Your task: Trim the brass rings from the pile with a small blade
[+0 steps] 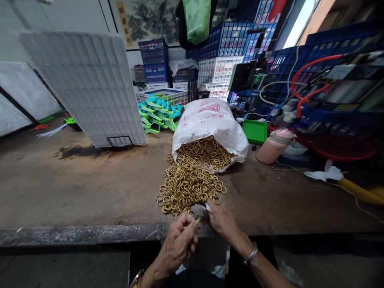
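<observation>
A white sack (210,120) lies on its side on the worn table (75,188), spilling a heap of brass rings (189,184) toward me. At the near edge of the heap, my left hand (179,239) is closed in a pinch on a brass ring (198,220). My right hand (222,220), with a metal bangle on its wrist, sits just right of it. Its fingers are curled on a small pale piece that I cannot make out. Both hands almost touch each other above the table's front edge.
A white grid tray (90,84) leans upright at the back left. Teal and green parts (157,114) lie behind the sack. A green box (255,131), a pink bottle (274,146), a red basin (342,150) and a machine with hoses stand at right. Blue and white crates are stacked behind.
</observation>
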### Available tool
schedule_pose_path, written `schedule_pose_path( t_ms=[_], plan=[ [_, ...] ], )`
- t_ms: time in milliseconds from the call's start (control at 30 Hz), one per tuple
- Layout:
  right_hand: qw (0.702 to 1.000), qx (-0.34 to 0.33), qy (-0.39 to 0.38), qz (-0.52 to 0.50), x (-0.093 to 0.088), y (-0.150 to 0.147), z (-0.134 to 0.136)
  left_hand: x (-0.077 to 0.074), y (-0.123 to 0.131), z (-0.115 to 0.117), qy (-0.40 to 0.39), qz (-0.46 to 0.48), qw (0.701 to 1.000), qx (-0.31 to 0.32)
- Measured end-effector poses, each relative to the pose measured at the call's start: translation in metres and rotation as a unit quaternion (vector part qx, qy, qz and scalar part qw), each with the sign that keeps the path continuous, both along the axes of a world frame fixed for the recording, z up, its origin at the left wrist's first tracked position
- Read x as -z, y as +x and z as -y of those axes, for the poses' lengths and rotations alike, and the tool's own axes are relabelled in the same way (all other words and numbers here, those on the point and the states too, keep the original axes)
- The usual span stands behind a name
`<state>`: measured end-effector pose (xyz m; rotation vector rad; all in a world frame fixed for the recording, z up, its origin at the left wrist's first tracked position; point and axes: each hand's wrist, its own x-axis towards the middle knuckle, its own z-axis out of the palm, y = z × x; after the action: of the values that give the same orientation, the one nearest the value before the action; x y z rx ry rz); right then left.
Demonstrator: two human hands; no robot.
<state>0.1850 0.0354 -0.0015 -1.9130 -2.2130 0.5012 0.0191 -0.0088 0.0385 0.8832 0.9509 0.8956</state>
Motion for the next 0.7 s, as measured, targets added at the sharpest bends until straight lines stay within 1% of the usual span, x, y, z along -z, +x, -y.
schedule_pose_path(
  t_ms=[67,133,200,267,333,433,567,633,700],
  plan=[
    [0.999,0.033,0.024,-0.007,0.004,0.015,-0.006,-0.002,0.0,0.003,-0.021,0.052,0.998,0.015],
    [0.997,0.053,0.051,-0.038,0.008,0.026,-0.011,0.001,0.001,0.002,-0.053,0.114,0.992,0.001],
    [0.993,0.065,0.074,-0.065,0.01,0.03,-0.017,0.006,0.002,-0.001,-0.078,0.155,0.985,-0.018],
    [0.99,0.069,0.093,-0.075,0.011,0.027,-0.021,0.01,0.003,-0.004,-0.089,0.165,0.982,-0.026],
    [0.99,0.069,0.104,-0.063,0.012,0.02,-0.025,0.012,0.002,-0.006,-0.092,0.161,0.982,-0.029],
    [0.992,0.061,0.109,-0.022,0.011,0.007,-0.029,0.013,-0.001,-0.007,-0.094,0.176,0.979,-0.029],
    [0.992,0.078,0.096,0.027,0.01,-0.002,-0.032,0.015,-0.006,-0.008,-0.12,0.214,0.969,-0.021],
    [0.992,0.081,0.091,0.027,0.01,-0.002,-0.033,0.018,-0.008,-0.009,-0.145,0.226,0.963,-0.027],
    [0.993,0.078,0.092,0.002,0.01,0.001,-0.033,0.022,-0.008,-0.011,-0.167,0.232,0.957,-0.043]
  ],
)
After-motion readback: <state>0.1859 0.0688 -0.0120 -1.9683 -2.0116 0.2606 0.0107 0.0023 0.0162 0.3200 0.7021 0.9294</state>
